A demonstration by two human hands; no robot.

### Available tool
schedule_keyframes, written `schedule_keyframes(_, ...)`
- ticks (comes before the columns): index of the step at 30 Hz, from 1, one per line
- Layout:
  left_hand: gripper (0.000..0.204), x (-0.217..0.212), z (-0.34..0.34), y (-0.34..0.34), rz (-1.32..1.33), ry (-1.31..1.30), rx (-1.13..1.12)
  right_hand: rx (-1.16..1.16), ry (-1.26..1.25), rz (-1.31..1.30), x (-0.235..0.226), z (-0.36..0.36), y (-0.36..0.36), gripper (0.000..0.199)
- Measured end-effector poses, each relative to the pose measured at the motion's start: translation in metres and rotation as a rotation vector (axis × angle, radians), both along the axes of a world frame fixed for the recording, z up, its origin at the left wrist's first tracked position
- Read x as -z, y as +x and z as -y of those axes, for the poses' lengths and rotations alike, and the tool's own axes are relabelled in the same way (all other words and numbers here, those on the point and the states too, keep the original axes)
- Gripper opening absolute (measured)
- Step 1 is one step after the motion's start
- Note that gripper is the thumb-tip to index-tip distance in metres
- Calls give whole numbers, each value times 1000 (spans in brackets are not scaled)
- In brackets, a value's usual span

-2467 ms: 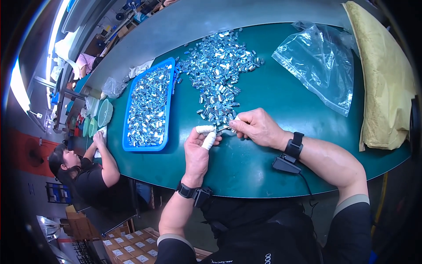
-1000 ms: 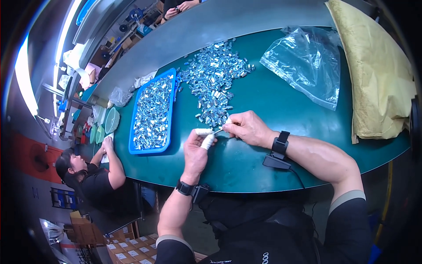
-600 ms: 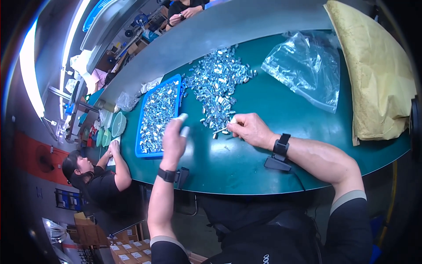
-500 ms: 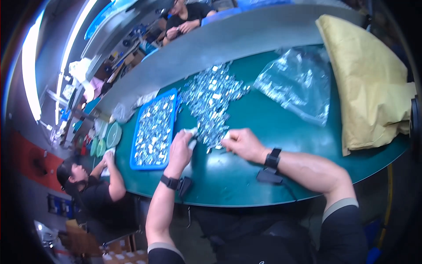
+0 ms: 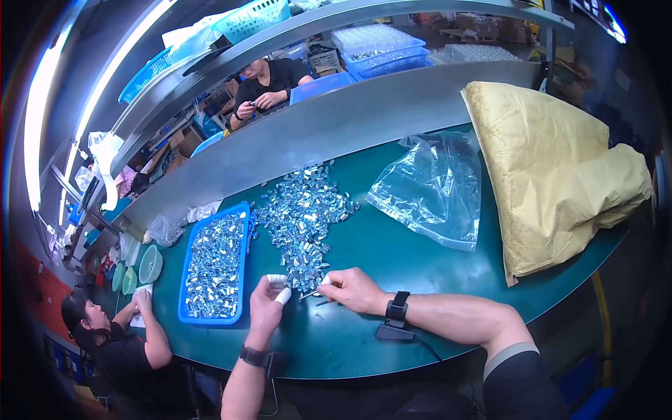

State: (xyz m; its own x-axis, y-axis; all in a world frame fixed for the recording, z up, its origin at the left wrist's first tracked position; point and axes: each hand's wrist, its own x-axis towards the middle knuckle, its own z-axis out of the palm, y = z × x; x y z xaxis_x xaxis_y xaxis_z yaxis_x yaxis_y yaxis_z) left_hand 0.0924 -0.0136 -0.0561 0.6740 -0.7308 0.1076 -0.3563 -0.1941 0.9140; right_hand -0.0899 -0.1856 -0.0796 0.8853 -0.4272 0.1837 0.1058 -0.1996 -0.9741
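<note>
**Head view: two hands meet at the edge of a heap of metal parts**

Head camera looks down on a green tabletop (image 5: 392, 252), where the person's left hand (image 5: 268, 308) and right hand (image 5: 350, 289) work close together at the near end of a loose pile of small silvery metal parts (image 5: 302, 217). White covers sit on the left hand's fingertips (image 5: 282, 297), which are curled with thumb and forefinger drawn together; whether they pinch a part is too small to tell. The right hand is closed in a pinch on a thin metal piece (image 5: 309, 295) that points toward the left hand, just beside the pile's nearest parts. A black band circles each wrist, and a small black box (image 5: 393, 331) lies on the tabletop touching the right forearm. Left of the pile, a blue tray (image 5: 187, 280) holds more of the same silvery parts. A crumpled clear plastic bag (image 5: 434, 189) lies to the right of the pile, and a large yellow-brown sack (image 5: 560, 168) beyond it. Another person sits at the left end of the tabletop (image 5: 105, 336), and a third works behind the grey divider (image 5: 269, 77).
</note>
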Motion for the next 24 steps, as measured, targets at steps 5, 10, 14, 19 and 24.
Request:
schedule_keyframes(5, 20, 8, 6, -28, -449, -206, 72, 5, 52, -23, 2, 2, 0, 34)
schedule_keyframes(10, 20, 14, 3, -33, -520, -251, 52, 36, 173, 39, 8, -1, 3, 32)
schedule_keyframes(14, 20, 17, 2, -35, -551, -295, 44, 73, 184, 32, 7, 3, -1, 29)
schedule_keyframes(19, 20, 17, 4, -39, -532, -303, 65, 43, 180, 17, 7, 2, 1, 26)
schedule_keyframes(24, 20, 18, 1, -40, -481, -225, 98, 70, 154, 12, 5, -1, 1, 26)
